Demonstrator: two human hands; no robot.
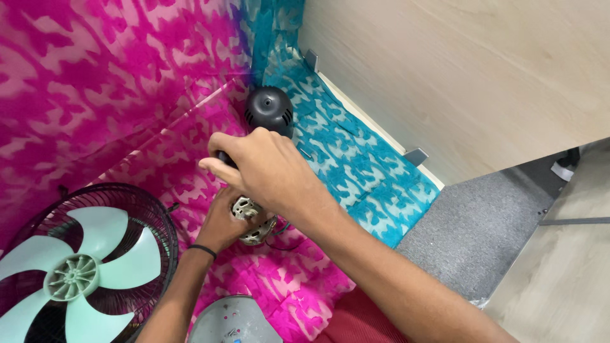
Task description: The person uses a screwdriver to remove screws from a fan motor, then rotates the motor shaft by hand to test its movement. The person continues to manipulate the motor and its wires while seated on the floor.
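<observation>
My left hand (223, 222) grips a small metal fan motor (253, 222) from its left side, down on the pink patterned cloth (159, 76). My right hand (264, 168) hovers over the motor, fingers curled around a dark handle (223, 158), probably a tool; most of it is hidden by the hand. A black domed motor cover (269, 109) stands just beyond the right hand, where the pink cloth meets the teal cloth (356, 165).
A black wire fan guard with pale green blades (76, 267) lies at the lower left. A grey round plate (232, 321) sits at the bottom edge. A light wooden panel (470, 76) rises on the right, with grey carpet (470, 241) below it.
</observation>
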